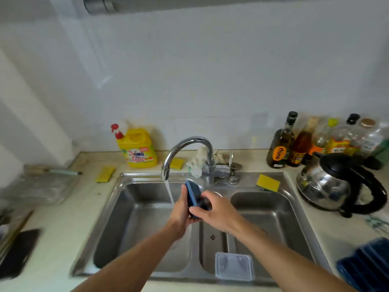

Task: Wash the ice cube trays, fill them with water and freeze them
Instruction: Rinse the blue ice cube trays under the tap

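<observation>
Blue ice tray (192, 192) clasped between both hands' fingers (197, 210).

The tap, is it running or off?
Running. A water stream falls from the tap into the left basin, beside the blue tray.

This is looking like a home kitchen. Water (169, 193) is running from a curved chrome tap (189, 141) into a steel double sink (126, 178) that is sitting in a pale counter (63, 220) against a white wall (210, 81). A yellow jug of washing liquid (137, 151) is standing behind the sink and yellow sponges (268, 182) are lying around its rim. Bottles of cooking oil (281, 144) are standing in a row at the back, with a steel kettle (324, 187) resting just in front of them. A clear plastic food tub (234, 266) is sitting on the sink's front edge. The left hand (180, 212) and right hand (217, 209) are holding a blue ice cube tray (192, 192) beside the stream.
</observation>
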{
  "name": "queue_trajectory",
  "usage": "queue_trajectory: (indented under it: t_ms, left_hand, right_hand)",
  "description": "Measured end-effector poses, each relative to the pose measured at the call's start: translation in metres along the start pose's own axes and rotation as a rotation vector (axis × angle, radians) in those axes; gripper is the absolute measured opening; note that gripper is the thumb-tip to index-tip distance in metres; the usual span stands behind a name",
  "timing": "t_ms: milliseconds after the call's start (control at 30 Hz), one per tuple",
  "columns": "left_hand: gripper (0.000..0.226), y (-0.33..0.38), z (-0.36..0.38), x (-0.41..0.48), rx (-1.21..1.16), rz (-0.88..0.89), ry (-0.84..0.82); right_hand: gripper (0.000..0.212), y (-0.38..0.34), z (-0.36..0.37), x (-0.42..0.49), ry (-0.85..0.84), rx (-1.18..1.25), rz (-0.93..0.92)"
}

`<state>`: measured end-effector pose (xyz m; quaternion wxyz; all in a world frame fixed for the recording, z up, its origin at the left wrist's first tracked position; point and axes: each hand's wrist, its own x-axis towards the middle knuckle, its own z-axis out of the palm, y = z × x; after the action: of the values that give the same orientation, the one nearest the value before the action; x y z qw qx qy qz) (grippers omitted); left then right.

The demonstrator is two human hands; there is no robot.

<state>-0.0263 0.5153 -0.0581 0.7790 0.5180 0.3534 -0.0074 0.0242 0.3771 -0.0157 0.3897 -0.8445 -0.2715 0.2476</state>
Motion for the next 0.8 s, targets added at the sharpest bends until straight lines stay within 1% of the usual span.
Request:
queue_trajectory:
  t_ms: [133,267,400,633,700,800]
  left_hand:
    - [0.067,-0.001,-0.030,-0.010,-0.009,-0.049,0.105]
    - [0.067,-0.003,-0.045,-0.025,-0.064,-0.140,0.159]
    - [0.064,-0.001,-0.056,-0.020,-0.037,-0.162,0.154]
    - [0.062,0.004,-0.070,0.014,0.071,-0.167,0.091]
    - [0.065,0.010,-0.080,0.029,0.120,-0.160,0.071]
    - [0.072,0.023,-0.099,0.056,0.206,-0.175,0.023]
  right_hand:
    - [0.061,-0.016,0.027,0.011,-0.091,-0.004,0.000]
    - [0.051,-0.025,0.044,0.010,-0.131,-0.025,0.012]
    - [0.052,-0.027,0.060,0.011,-0.120,0.008,0.026]
    - [0.052,-0.030,0.071,0.033,-0.118,0.130,0.136]
    - [0.046,-0.032,0.078,0.048,-0.109,0.152,0.174]
    - [0.043,-0.036,0.092,0.073,-0.090,0.154,0.213]
